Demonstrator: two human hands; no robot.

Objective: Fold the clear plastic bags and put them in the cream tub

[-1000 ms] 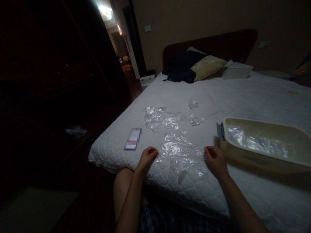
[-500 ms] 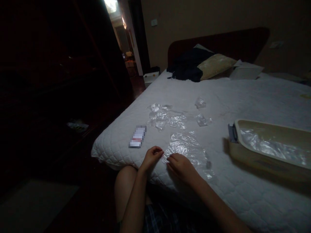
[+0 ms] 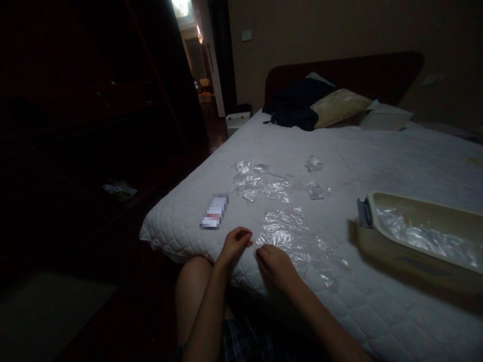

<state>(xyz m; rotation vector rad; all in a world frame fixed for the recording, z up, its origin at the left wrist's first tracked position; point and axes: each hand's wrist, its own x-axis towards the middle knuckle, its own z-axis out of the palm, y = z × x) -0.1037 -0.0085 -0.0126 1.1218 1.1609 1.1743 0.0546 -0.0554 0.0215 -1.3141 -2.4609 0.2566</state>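
Clear plastic bag: flat on the bed, at its near corner.
My left hand: fingers closed, pinching the bag's near-left corner.
My right hand: curled closed on the same corner.
Beige tub: well right.

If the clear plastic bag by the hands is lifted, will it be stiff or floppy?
Probably floppy: the plastic bag lies wrinkled and flat on the bed. Likely very light, since the quilting shows through it.

No text can be read.
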